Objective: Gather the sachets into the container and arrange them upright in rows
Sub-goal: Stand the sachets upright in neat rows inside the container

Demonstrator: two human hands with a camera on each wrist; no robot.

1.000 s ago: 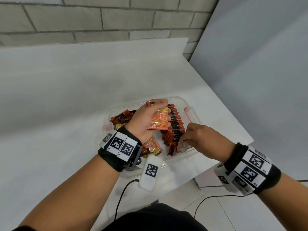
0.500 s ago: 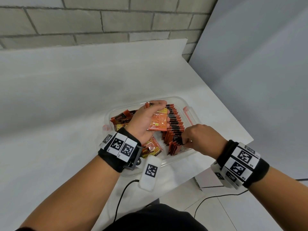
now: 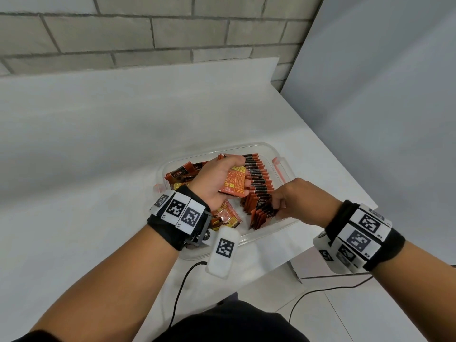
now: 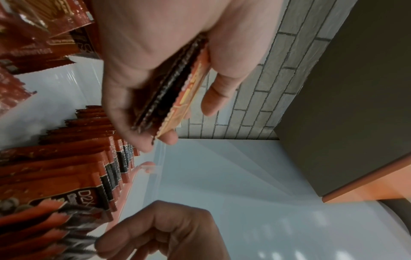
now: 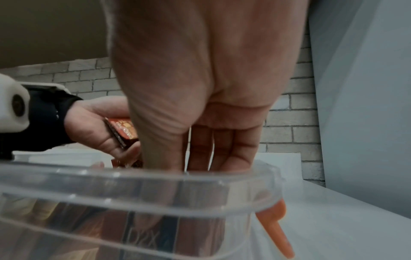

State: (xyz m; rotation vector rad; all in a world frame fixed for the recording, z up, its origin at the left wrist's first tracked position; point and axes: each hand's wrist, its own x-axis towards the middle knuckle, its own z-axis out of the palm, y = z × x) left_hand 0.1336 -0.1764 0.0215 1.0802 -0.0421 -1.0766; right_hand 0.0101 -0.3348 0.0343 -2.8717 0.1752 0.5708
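Observation:
A clear plastic container [image 3: 281, 154] sits near the table's front right corner. Along its right side runs a row of upright orange-and-black sachets [image 3: 259, 180]. My left hand [image 3: 222, 170] hovers over the middle and grips a small stack of sachets [image 3: 234, 182], seen edge-on in the left wrist view as the stack [image 4: 175, 95]. My right hand [image 3: 278, 203] reaches into the near end of the row, and its thumb and fingers [image 5: 200, 149] pinch the sachets there. Its fingertips are hidden below the container rim [image 5: 133, 179].
Loose sachets lie flat in the container's left part [image 3: 183, 172] and under my left wrist [image 3: 225, 215]. Orange latches [image 3: 277, 162] stick out from the container's ends. A brick wall stands behind the table [image 3: 98, 144], a grey panel to the right. Cables hang below the table's front edge.
My right hand has slid left and down into the near end of the row and closed on the sachets there. The left hand has kept still with its stack.

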